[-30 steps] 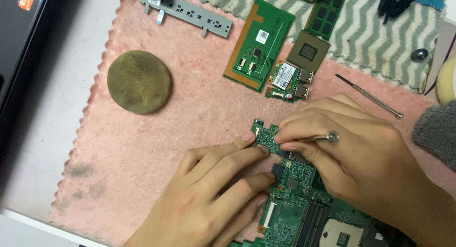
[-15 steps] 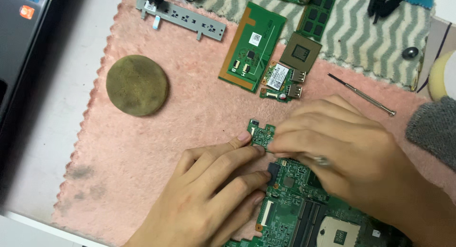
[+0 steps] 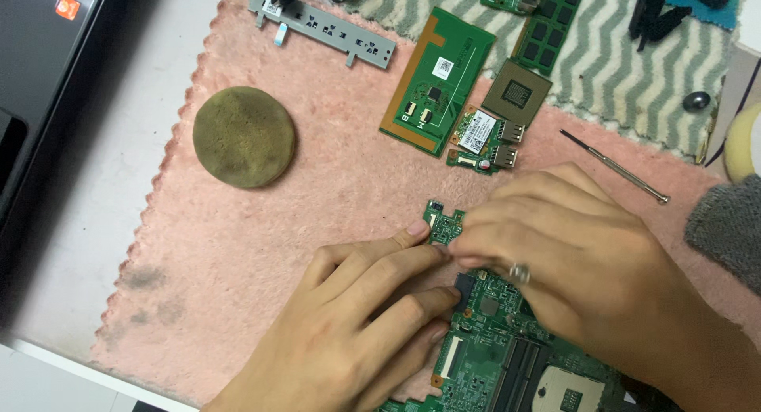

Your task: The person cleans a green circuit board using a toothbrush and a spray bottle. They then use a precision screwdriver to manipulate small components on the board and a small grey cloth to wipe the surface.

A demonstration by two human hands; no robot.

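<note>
On pink towel (image 3: 261,245): left hand (image 3: 357,325) flat, fingers pressing green circuit board (image 3: 491,356); right hand (image 3: 571,253) curled, pinching board's top edge.

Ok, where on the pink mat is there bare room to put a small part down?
The widest bare patch of the pink mat lies below the round olive pad, left of the left hand. Another strip runs between that pad and the green board. Crowded: around the motherboard under both hands, and the top right with the chip and screwdriver.
</note>
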